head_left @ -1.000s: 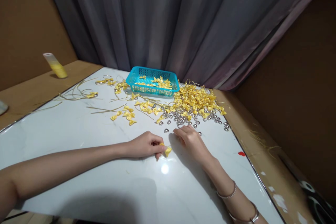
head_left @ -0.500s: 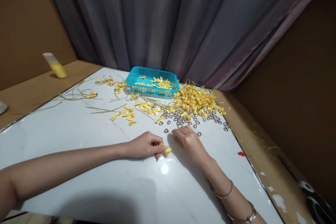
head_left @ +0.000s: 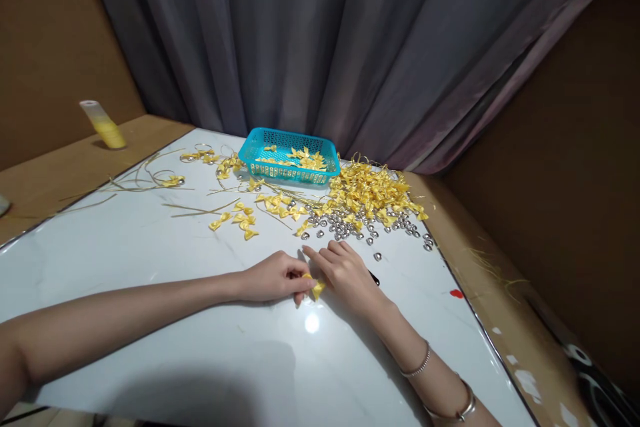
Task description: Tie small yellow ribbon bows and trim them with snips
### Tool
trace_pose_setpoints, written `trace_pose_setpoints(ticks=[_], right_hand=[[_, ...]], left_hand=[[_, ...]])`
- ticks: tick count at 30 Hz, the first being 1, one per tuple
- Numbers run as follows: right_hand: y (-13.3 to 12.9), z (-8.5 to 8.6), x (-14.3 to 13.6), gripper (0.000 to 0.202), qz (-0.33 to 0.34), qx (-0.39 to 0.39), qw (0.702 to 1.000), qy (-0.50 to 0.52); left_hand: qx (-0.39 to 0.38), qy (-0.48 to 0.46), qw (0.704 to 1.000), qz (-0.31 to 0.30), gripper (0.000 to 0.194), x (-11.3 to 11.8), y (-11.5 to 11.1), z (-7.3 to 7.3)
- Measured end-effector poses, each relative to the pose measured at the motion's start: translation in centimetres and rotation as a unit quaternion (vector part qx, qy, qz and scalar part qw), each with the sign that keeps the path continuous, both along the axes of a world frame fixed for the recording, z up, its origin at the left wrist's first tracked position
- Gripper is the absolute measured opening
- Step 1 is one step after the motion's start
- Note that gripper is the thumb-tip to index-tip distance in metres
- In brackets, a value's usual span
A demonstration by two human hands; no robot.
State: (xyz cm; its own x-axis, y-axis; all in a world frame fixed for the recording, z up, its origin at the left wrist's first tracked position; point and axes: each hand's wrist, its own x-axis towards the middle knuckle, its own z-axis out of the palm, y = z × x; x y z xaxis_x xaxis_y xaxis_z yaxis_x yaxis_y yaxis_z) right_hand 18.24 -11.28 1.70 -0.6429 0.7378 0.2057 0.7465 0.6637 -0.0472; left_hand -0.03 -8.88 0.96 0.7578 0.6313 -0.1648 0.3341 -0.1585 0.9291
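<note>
My left hand (head_left: 280, 277) rests on the white tabletop, its thumb and fingers closed on a small yellow ribbon bow (head_left: 318, 289). Just to the right, my right hand (head_left: 345, 273) is bent over the table with its index finger stretched out to the left. A thin tool with a black end (head_left: 375, 278) lies under the right palm, and a greyish tip shows by the index finger; the hand covers the rest. Beyond the right hand lie many small shiny silver pieces (head_left: 340, 227), with one silver piece (head_left: 377, 256) apart from them.
A blue plastic basket (head_left: 290, 175) holding yellow bows stands at the back. To its right is a heap of yellow bows with gold ties (head_left: 373, 190). Loose bows (head_left: 245, 220) and gold cords (head_left: 200, 209) lie left of centre. A tube with yellow contents (head_left: 107, 130) stands far left.
My right hand has moved left, closer to the bow, and a black tool end now shows beside it. The silver piece near its fingertips is out of sight. My left hand stays put.
</note>
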Motion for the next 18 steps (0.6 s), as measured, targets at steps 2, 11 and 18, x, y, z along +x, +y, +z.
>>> trace_pose_setpoints(ticks=[2,11,18], right_hand=[[0.0,0.2,-0.4,0.025,0.001,-0.015,1.0,-0.007],[2.0,-0.3,-0.4,0.01,-0.044,-0.148,0.987,0.046],[3.7,1.1,-0.5,0.011,-0.015,-0.176,0.984,-0.036]], left_hand=[[0.0,-0.001,1.0,0.0,0.028,0.0,0.0,-0.1],[0.004,0.004,1.0,0.0,0.029,-0.1,0.0,0.0],[0.001,-0.01,1.0,0.001,0.029,-0.2,0.0,0.0]])
